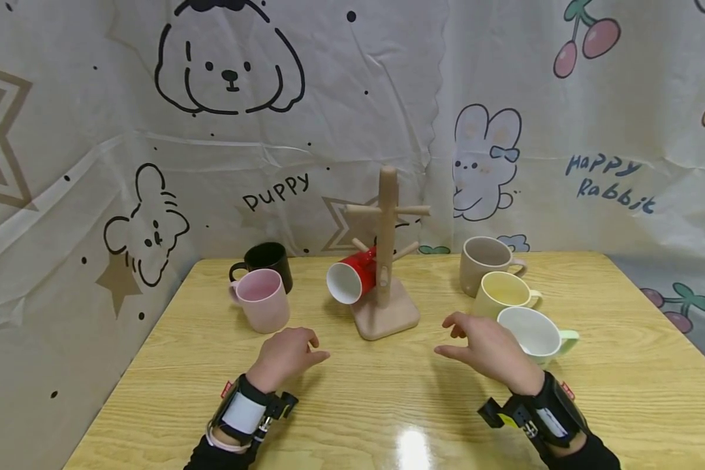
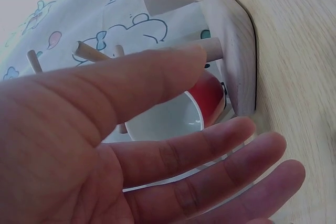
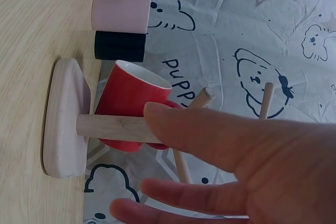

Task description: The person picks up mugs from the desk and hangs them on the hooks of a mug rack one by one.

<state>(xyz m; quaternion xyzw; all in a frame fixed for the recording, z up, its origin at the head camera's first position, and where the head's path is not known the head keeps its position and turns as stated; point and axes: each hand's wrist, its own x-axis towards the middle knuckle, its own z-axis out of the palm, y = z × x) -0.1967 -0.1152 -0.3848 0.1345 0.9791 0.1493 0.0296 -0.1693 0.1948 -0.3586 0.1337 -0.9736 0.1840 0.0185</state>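
Note:
A wooden mug tree (image 1: 388, 235) stands at the middle of the table, and a red mug (image 1: 352, 277) with a white inside hangs tilted from one of its lower pegs. My left hand (image 1: 286, 358) hovers in front of the pink mug (image 1: 263, 301), fingers relaxed and holding nothing. On the other side my right hand (image 1: 484, 346) is held above the table beside the pale green mug (image 1: 534, 333), its thumb and fingers apart with nothing between them. In the right wrist view, the red mug (image 3: 131, 98) appears beyond my thumb.
Behind the pink mug stands a black mug (image 1: 270, 261). A yellow mug (image 1: 505, 294) and a grey-beige mug (image 1: 484, 264) form a row with the pale green one at the right. A printed cloth (image 1: 376, 98) hangs behind the wooden table (image 1: 352, 405).

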